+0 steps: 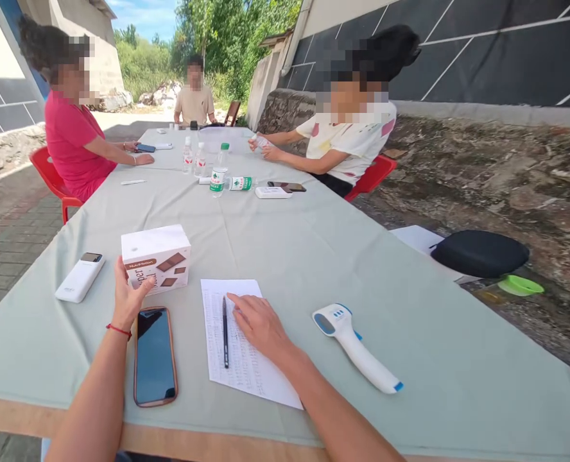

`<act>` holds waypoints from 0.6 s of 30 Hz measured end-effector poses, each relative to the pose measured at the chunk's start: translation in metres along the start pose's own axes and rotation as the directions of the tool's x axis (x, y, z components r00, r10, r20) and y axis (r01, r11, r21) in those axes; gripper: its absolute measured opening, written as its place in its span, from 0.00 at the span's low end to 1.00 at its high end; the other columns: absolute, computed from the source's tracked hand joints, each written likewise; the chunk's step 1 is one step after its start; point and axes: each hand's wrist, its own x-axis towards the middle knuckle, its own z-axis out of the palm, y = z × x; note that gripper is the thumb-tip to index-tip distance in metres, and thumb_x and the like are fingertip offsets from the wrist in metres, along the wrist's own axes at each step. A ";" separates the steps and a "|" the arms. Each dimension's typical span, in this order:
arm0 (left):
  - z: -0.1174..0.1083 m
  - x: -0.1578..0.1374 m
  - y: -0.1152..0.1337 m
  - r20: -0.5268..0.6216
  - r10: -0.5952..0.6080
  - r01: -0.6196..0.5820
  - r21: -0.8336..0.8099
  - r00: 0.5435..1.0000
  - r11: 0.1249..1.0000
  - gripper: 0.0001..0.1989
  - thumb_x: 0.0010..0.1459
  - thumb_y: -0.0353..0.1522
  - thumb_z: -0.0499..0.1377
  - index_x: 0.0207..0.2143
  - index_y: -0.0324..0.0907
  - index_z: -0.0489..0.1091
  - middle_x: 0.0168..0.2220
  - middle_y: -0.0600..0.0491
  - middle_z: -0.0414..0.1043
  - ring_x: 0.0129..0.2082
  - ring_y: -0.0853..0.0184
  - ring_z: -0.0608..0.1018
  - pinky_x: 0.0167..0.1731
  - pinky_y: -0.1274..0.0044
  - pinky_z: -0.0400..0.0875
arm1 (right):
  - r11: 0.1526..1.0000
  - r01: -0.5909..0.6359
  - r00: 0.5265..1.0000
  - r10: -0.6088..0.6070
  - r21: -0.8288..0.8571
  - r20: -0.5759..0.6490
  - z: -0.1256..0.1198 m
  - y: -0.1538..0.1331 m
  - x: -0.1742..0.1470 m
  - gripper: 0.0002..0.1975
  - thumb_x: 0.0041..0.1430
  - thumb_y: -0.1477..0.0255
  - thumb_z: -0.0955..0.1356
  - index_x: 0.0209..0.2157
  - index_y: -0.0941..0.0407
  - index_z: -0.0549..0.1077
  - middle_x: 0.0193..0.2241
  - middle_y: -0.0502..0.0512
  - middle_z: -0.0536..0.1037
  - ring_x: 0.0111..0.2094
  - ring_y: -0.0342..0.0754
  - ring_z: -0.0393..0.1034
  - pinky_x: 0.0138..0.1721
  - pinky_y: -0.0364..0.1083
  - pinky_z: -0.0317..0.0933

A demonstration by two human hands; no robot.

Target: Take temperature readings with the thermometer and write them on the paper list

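Observation:
My left hand grips the lower left corner of a white and brown NutriMotion box, thumb across its front and fingers at its left side. The box stands on the cloth-covered table. My right hand lies on a sheet of paper with rows of small marks, fingers stretched out and holding nothing. Its index fingertip is close to the top end of a black pen lying on the sheet. Between my forearms, a phone in a brown case lies face up with a dark screen.
A white-blue infrared thermometer lies right of the paper, a white power bank left of the box. Water bottles are farther back. Three people sit around the table; the one at right holds a bottle. A black case is beyond the right edge.

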 end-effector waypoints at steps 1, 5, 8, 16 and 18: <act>0.000 -0.001 0.002 0.023 -0.015 0.015 0.000 1.000 1.000 0.41 0.46 0.42 0.69 0.60 0.44 0.57 0.57 0.43 0.66 0.55 0.55 0.71 0.53 0.63 0.68 | 1.000 -0.021 0.999 0.021 0.006 -0.041 -0.004 0.004 0.001 0.15 0.67 0.75 0.58 0.51 0.56 0.69 0.33 0.55 0.75 0.35 0.49 0.70 0.39 0.49 0.62; -0.003 0.001 0.006 0.116 -0.099 0.098 0.013 0.988 0.995 0.38 0.46 0.41 0.69 0.57 0.42 0.59 0.53 0.43 0.70 0.52 0.54 0.74 0.50 0.63 0.71 | 0.964 -0.255 0.956 0.240 -0.076 -0.171 -0.036 0.027 -0.004 0.15 0.65 0.68 0.60 0.48 0.55 0.71 0.39 0.59 0.76 0.41 0.52 0.71 0.44 0.52 0.62; -0.005 0.003 0.005 0.138 -0.124 0.121 0.027 0.983 0.992 0.37 0.44 0.41 0.70 0.54 0.41 0.61 0.51 0.42 0.72 0.51 0.53 0.75 0.48 0.62 0.72 | 0.776 -0.578 0.816 0.549 -0.253 -0.180 -0.071 0.044 -0.023 0.21 0.59 0.62 0.61 0.51 0.56 0.70 0.47 0.64 0.73 0.49 0.60 0.68 0.48 0.56 0.62; -0.006 0.004 -0.003 0.155 -0.124 0.125 0.007 0.980 0.992 0.35 0.46 0.42 0.69 0.54 0.41 0.62 0.50 0.43 0.73 0.50 0.54 0.76 0.47 0.64 0.72 | 0.343 -0.762 0.354 0.931 -0.549 0.090 -0.103 0.040 -0.072 0.31 0.59 0.55 0.57 0.53 0.64 0.67 0.46 0.72 0.72 0.49 0.65 0.68 0.43 0.57 0.65; -0.007 0.004 -0.005 0.150 -0.122 0.121 0.014 0.981 0.993 0.34 0.46 0.42 0.69 0.53 0.41 0.62 0.50 0.44 0.72 0.50 0.55 0.75 0.48 0.65 0.71 | 0.330 -0.771 0.327 0.939 -0.545 0.106 -0.104 0.039 -0.071 0.28 0.60 0.57 0.55 0.50 0.62 0.68 0.44 0.71 0.73 0.47 0.64 0.70 0.41 0.56 0.65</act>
